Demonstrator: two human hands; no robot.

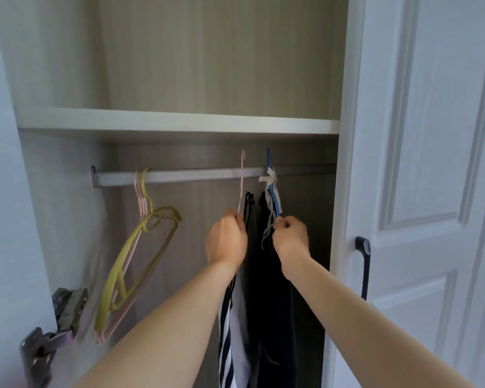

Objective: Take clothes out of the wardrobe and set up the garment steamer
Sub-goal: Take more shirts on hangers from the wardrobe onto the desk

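Inside the open wardrobe a white rail (202, 174) runs under a shelf. My left hand (226, 238) grips the neck of a pink hanger (242, 180) whose hook stands above the rail. A striped garment (225, 331) hangs below it. My right hand (291, 237) holds the neck of a blue hanger (272, 189), its hook also raised over the rail. Dark clothes (272, 303) with pale ribbons hang from it. No garment steamer is in view.
Empty yellow and pink hangers (135, 256) hang at the rail's left end. A white shelf (177, 123) sits just above the rail. The right door (420, 191) with a dark handle (365, 264) stands close to my right arm. A metal hinge (65, 312) is at lower left.
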